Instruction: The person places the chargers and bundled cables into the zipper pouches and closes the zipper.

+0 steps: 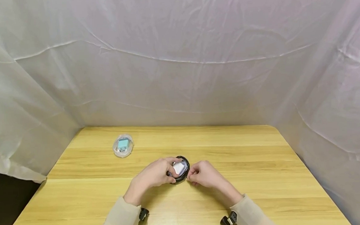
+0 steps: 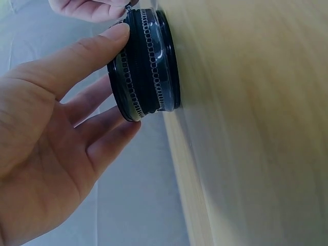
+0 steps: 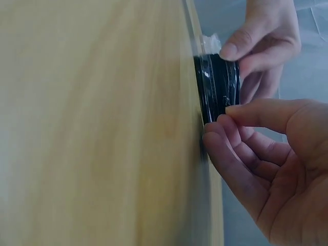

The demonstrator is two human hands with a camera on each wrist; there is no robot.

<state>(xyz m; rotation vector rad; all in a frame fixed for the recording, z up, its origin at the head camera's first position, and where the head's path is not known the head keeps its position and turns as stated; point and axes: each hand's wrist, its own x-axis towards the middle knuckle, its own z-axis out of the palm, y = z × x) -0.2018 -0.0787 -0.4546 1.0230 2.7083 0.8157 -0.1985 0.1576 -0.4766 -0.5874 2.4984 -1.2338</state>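
Note:
A small round case (image 1: 186, 163) with a black zipper round its side sits near the middle of the table, and a white block (image 1: 178, 167) shows through its clear top. My left hand (image 1: 155, 173) grips the case from the left, thumb on the near side and fingers round the far side. In the left wrist view, two rows of zipper teeth run along the black side band (image 2: 141, 61). At the case's right edge, my right hand (image 1: 205, 174) pinches the zipper pull between thumb and forefinger; the fingertips mostly hide it.
A second round case (image 1: 131, 149), clear with a whitish rim, lies at the back left of the wooden table (image 1: 249, 156) with a light blue block (image 1: 123, 144) inside. Pale sheeting (image 1: 178, 88) hangs behind the table and on both sides.

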